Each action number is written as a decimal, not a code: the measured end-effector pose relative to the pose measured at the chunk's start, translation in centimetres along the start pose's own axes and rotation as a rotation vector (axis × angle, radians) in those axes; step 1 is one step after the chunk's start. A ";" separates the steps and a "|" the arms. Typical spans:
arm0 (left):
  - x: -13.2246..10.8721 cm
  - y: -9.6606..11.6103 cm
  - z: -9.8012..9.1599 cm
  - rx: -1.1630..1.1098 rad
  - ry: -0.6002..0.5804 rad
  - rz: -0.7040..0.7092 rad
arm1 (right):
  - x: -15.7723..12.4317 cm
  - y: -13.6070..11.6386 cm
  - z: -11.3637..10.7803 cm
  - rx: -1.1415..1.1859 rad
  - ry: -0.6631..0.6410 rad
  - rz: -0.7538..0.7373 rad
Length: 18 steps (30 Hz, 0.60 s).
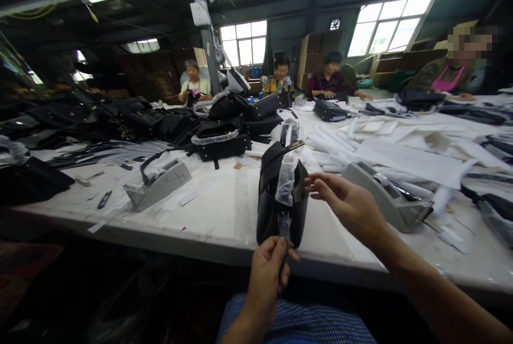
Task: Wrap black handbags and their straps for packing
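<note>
A black handbag [265, 208] stands upright at the near edge of the table, end towards me. Clear plastic film [286, 186] wraps its handle, and a small gold-coloured plate shows near the top. From the bag's near end hangs a strap [284, 224], also covered in film. My left hand [264, 269] pinches the strap's lower end between thumb and fingers, just off the table edge. To the right of the bag, my right hand [350, 208] is open, fingers stretched towards its side. Whether the fingertips touch the bag I cannot tell.
Grey tape dispensers stand left [160, 186] and right [387, 200] of the bag. Stacked black bags [224, 146] lie beyond, white paper rolls [332, 146] to the right. A small cutter [105, 200] lies at left. Several people sit across the table.
</note>
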State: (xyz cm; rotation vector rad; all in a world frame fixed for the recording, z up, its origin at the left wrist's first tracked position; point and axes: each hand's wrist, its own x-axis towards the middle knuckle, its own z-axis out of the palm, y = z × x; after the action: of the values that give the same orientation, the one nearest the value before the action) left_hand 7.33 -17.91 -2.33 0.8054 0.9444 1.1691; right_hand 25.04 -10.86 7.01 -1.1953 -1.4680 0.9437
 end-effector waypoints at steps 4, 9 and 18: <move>0.7 -0.7 0.6 0.086 0.001 0.073 | 5.4 -2.8 1.3 0.326 -0.225 0.307; 0.9 0.1 0.3 0.291 -0.085 0.176 | 9.7 -8.3 1.8 0.515 -0.215 0.361; 3.5 7.4 -4.9 0.390 0.347 0.636 | 15.9 -19.9 -2.0 -0.137 -0.430 -0.222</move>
State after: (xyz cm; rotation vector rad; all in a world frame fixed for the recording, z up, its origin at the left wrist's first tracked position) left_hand 0.43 -12.72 1.75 1.3043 1.2737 1.7406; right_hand 22.24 0.44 29.82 -0.9319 -1.9898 0.9981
